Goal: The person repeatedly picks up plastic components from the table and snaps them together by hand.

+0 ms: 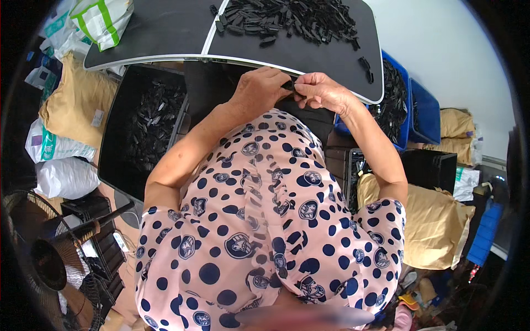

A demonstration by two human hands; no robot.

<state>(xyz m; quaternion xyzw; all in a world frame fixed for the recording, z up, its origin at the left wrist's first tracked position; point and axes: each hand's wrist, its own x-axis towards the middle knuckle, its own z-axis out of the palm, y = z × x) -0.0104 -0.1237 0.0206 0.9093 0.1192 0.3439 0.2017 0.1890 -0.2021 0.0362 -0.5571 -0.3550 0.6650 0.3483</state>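
Near the front edge of the dark table (160, 33), my two hands meet over a small black plastic piece (288, 85). My left hand (258, 91) has its fingers closed around one end of it. The thumb and fingers of my right hand (326, 91) pinch the other side. Most of the piece is covered by my fingers, so its full shape cannot be made out. On the table beyond my hands lies a heap of similar black plastic pieces (287, 21). A few single pieces (365, 69) lie apart toward the table's right end.
A black bin (113, 138) with black pieces stands at my left. Blue crates (406, 105), one full of black pieces, stand right of the table. A green-and-white bag (105, 25) sits on the table's left. Brown sacks (419, 220) and a fan (49, 265) flank me.
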